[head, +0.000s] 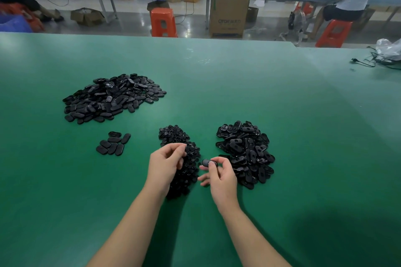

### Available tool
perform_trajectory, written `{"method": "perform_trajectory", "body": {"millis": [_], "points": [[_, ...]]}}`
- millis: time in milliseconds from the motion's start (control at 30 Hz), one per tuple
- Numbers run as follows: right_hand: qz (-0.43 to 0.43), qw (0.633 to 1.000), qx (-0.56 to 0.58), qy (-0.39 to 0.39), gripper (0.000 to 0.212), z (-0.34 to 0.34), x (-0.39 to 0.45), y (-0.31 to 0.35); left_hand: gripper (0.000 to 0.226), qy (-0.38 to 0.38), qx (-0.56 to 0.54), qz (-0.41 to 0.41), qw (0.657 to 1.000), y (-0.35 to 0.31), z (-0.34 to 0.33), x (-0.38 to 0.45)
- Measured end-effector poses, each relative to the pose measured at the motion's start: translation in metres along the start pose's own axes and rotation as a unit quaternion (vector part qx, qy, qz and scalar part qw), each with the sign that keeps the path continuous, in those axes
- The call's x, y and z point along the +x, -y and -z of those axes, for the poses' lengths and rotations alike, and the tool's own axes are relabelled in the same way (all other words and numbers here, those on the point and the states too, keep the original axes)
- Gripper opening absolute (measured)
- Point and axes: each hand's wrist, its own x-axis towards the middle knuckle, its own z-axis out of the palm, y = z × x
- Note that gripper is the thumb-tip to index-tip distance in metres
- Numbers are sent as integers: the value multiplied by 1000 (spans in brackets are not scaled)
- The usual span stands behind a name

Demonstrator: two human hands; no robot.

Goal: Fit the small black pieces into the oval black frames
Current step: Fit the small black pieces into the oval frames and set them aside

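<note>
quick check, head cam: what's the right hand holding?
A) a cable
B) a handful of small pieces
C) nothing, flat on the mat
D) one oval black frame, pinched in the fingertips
D: the right hand pinches a single oval black frame between thumb and fingers, raised beside the pile of small black pieces.

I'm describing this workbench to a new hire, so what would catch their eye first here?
Probably the heaps of glossy black plastic on the green table mat: a big pile of oval frames at far left, a heap of small black pieces in the middle, and another pile of oval parts at right. Next, the hands: the right hand pinches one oval black frame while the left hand picks at the small pieces.
</note>
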Motion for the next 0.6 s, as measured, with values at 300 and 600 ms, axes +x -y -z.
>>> {"method": "perform_trajectory", "body": {"millis": [300, 600], "points": [[1, 1000, -8, -7, 10, 2, -1, 3, 9, 41, -112, 110, 987, 0, -18, -7], [-1, 1000, -14, -4, 10, 2, 0, 3, 5, 41, -101, 142, 984, 0, -22, -8]]}}
